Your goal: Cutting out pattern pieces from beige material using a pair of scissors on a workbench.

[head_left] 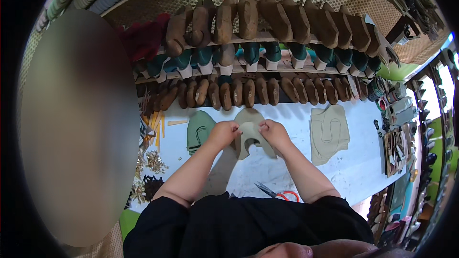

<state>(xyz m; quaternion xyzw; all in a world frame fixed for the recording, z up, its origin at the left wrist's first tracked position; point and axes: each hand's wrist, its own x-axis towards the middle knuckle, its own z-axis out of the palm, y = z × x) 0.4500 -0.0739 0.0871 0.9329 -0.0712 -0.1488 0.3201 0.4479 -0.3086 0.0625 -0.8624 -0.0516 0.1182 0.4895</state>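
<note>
My left hand (pixel 225 134) and my right hand (pixel 276 136) pinch opposite sides of a curved, olive-beige shoe upper piece (pixel 250 114) with an arched cut-out at its near edge. It is lifted at least partly off the white table (pixel 296 172). Close to my left hand lies a dark green shoe piece (pixel 198 129) with a curved outline on it. On the right, past my right hand, rests a stack of pale beige cut pieces (pixel 330 134). Scissors (pixel 279 193) with red handles lie near my body, points to the left.
Brown shoe lasts (pixel 247 16) and dark green lasts (pixel 251 53) fill racks along the back. Small metal fittings (pixel 155 161) and yellow strips (pixel 155 122) lie at the table's left side. Tins (pixel 377 88) and a box of materials (pixel 396 153) stand at the right.
</note>
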